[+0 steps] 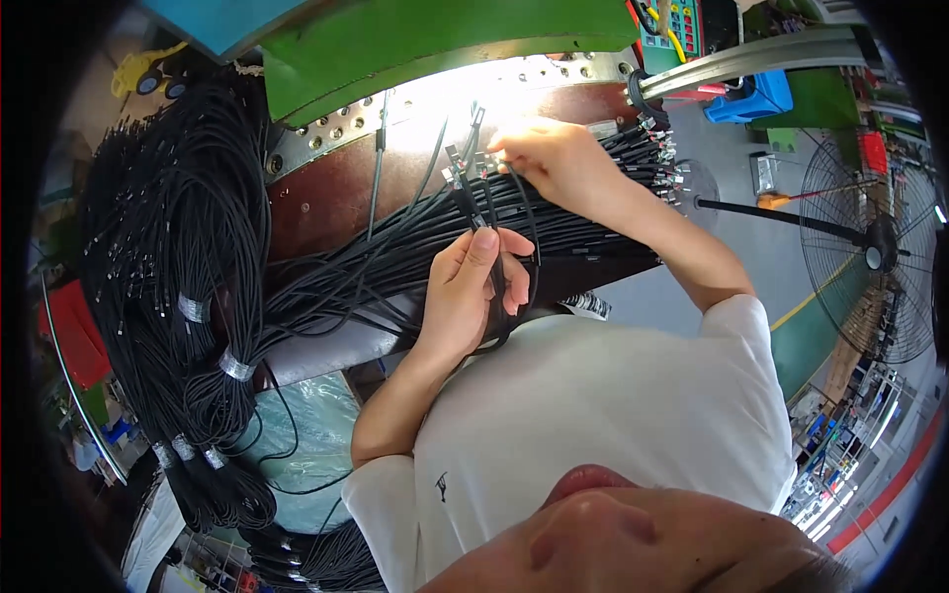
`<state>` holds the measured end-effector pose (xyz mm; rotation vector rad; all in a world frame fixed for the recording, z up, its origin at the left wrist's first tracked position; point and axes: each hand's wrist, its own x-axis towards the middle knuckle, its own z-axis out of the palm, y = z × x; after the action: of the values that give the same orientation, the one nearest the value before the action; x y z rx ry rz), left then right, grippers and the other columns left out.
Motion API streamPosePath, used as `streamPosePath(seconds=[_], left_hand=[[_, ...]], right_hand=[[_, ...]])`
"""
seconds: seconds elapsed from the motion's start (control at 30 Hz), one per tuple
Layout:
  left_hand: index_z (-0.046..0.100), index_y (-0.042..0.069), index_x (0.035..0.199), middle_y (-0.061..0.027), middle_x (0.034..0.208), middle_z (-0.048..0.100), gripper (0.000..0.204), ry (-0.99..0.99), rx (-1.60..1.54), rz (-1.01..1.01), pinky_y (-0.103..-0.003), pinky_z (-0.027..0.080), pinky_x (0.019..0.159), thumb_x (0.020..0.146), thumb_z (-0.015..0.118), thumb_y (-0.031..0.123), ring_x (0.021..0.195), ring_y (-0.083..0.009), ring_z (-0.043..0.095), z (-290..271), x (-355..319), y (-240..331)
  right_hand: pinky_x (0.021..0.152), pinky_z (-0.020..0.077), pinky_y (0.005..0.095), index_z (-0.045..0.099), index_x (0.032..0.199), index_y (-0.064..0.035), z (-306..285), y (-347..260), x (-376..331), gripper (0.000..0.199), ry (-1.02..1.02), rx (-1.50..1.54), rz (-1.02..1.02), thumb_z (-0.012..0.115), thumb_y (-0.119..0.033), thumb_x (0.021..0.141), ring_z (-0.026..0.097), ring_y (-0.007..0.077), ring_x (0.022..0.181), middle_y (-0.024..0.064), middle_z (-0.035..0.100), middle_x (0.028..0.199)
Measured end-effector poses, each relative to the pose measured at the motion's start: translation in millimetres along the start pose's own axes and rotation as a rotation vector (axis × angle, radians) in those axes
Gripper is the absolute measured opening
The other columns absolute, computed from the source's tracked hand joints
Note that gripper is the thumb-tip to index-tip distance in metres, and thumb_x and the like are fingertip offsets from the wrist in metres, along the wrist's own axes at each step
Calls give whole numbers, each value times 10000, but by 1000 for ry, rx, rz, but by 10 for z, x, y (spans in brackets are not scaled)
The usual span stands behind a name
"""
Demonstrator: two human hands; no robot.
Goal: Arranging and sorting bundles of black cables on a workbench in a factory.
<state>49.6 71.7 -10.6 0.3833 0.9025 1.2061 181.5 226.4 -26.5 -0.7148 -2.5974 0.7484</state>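
My left hand (474, 287) is closed round a few black cables (465, 203), thumb on top. Their small metal-tipped connectors (453, 170) stick up beyond the fingers. Further up and to the right, my right hand (559, 163) pinches a black cable close to its connector (484, 166), beside the ends held by the left hand. Bright glare washes out the fingertips, so the exact grip is hard to see. Beneath both hands, a thick bundle of black cables (583, 222) lies across the brown bench (321, 212), with many connector ends (667, 163) gathered at its right.
Large tied bundles of black cables (178, 227) hang at the left of the bench. A green machine body (445, 49) with a bright light stands along the far side. At right are a blue plastic object (756, 97) and a black caged fan (875, 247).
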Motion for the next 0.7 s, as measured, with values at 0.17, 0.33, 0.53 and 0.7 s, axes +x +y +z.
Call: streamPosePath(seconds=[0.17, 0.33, 0.53, 0.7], left_hand=[[563, -39, 945, -90, 622, 572, 435, -13, -12, 28, -214, 402, 488, 993, 383, 355, 510, -116, 497, -13, 26, -9], [571, -50, 968, -106, 643, 594, 388, -77, 38, -143, -233, 447, 485, 999, 375, 283, 511, -132, 541, 59, 12, 114], [590, -42, 997, -61, 703, 604, 331, 104, 364, 209, -220, 443, 594, 1000, 376, 211, 625, -90, 556, 116, -56, 234], [562, -24, 896, -62, 655, 542, 365, 133, 176, 251, -232, 402, 532, 1004, 367, 265, 559, -106, 494, 68, -23, 202]], right_hand=[[618, 494, 342, 584, 959, -62, 54, -135, 7, 225, 35, 29, -97, 633, -18, 744, 601, 260, 751, 97, 603, 830], [606, 492, 319, 575, 847, -81, 25, -190, -47, 185, 387, -123, -314, 641, -43, 678, 602, 250, 684, 38, 605, 768], [629, 471, 326, 587, 815, -58, 18, 39, -99, 165, 216, 31, -76, 724, -102, 732, 613, 252, 749, 55, 650, 850], [545, 445, 368, 542, 754, -97, 90, -99, 47, 129, 234, 40, -101, 670, -100, 735, 579, 275, 646, 39, 562, 693]])
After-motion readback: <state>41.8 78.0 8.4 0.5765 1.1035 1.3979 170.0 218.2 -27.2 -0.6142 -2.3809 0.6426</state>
